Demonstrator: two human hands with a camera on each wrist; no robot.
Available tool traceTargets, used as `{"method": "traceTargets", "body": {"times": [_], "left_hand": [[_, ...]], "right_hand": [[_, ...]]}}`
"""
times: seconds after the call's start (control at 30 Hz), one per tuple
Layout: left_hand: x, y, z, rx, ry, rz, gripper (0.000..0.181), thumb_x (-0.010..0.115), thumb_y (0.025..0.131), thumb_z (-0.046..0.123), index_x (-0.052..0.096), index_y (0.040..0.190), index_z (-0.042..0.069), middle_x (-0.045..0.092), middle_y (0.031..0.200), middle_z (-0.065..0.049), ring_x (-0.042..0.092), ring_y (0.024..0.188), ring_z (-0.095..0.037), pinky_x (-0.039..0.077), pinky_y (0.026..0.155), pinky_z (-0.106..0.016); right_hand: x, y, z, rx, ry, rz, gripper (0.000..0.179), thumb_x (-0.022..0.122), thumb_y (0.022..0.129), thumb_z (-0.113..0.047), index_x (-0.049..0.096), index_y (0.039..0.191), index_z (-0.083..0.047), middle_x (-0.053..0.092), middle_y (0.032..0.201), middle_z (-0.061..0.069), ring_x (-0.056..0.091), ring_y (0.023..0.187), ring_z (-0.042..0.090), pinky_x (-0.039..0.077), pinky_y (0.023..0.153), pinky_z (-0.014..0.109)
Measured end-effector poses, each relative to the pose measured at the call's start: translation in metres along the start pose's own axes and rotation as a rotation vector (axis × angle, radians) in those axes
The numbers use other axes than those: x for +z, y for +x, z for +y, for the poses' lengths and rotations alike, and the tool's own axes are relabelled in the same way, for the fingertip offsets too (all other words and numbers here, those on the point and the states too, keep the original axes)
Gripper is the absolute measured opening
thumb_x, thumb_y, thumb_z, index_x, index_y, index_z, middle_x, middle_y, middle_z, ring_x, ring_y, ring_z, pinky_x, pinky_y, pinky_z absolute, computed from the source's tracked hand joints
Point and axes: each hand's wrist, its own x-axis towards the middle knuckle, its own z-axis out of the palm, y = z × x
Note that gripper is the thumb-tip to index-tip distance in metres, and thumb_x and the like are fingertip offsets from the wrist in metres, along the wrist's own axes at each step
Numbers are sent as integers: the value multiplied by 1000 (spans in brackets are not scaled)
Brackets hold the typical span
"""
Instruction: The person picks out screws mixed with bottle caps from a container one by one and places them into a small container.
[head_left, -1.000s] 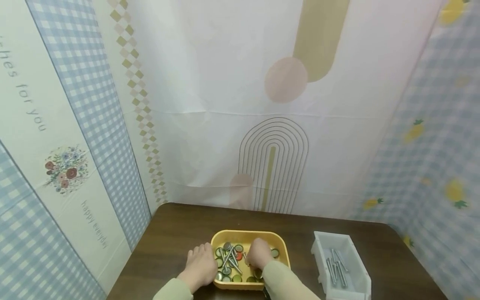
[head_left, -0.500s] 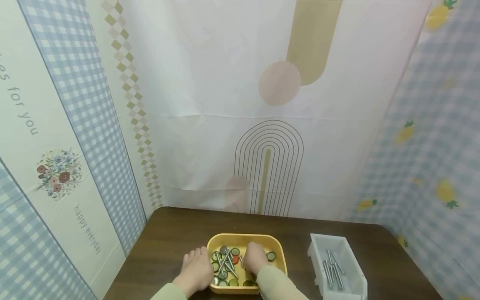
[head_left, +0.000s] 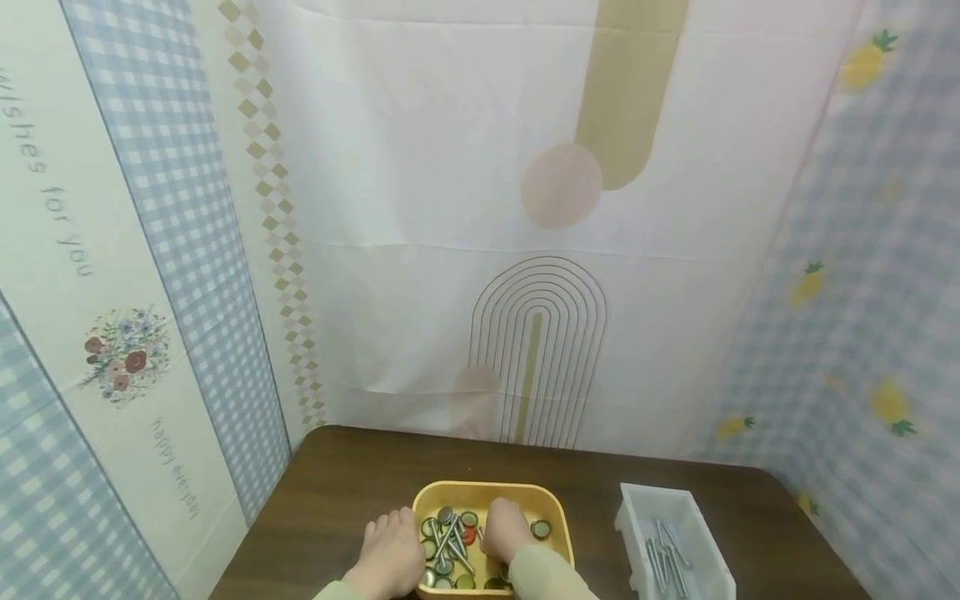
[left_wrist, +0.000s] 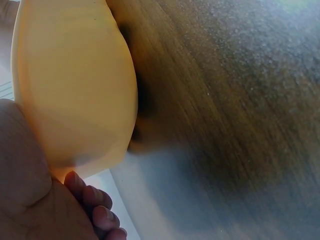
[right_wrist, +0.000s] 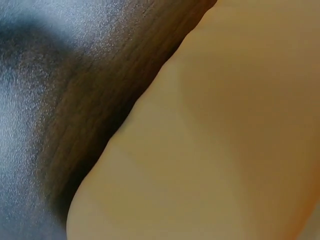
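Observation:
A yellow plastic basin point(head_left: 534, 498) holds several bottle caps point(head_left: 540, 528), one red cap point(head_left: 469, 535) and a loose heap of silvery screws or bolts point(head_left: 454, 546). Against its left side rests my left hand point(head_left: 387, 554), fingers relaxed and pointing away; in the left wrist view its fingertips point(left_wrist: 106, 217) lie by the corner of the yellow wall. My right hand point(head_left: 507, 532) reaches down into the basin, right of the heap, fingers bent downward. Its fingertips are hidden, and I cannot tell whether they pinch anything. One small screw end point(head_left: 481, 532) shows right beside it.
To the right stands a white open bin point(head_left: 632, 533) with several long screws point(head_left: 666, 557) lying in it. Both stand on a dark wooden table point(head_left: 360, 467). Patterned cloths point(head_left: 390, 317) hang behind the table and at both sides.
The head view has tilted, so table and basin sit lower in it. Both hands keep about the same places at the basin; the right hand turns only slightly among the caps.

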Motion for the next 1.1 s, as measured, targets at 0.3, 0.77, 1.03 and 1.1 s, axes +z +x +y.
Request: {"method": "traceTargets", "body": {"times": [0.3,0.77,1.03,1.1], "left_hand": [[2,-3,-2,-14,17,5,16,53,85,14,48,93,2,45,85,-10,43,82,-30,32,77,-51],[-2,3,-3,-33,33,-17,17,49,84,12,48,97,1,45,86,-12,43,83,-31,32,79,-52],[1,3,-1,-41,31,-35,19,46,86,12,48,99,-1,46,87,-13,44,85,-32,33,82,-53],[1,2,1,-37,34,-32,18,46,86,13,48,99,0,46,88,-13,44,85,-32,33,82,-53]], "right_hand": [[6,2,0,0,-13,-14,21,60,59,8,46,60,-8,47,57,5,45,52,19,46,53,32],[-2,-3,-17,30,-24,-16,15,59,68,11,51,67,-3,50,61,7,47,56,21,49,57,37],[-24,-8,-8,48,99,-59,25,63,66,2,43,58,-10,41,54,0,40,48,16,37,46,30],[-34,-11,-1,52,146,-84,31,61,65,1,37,53,-15,35,48,-6,35,42,11,30,41,26]]}}
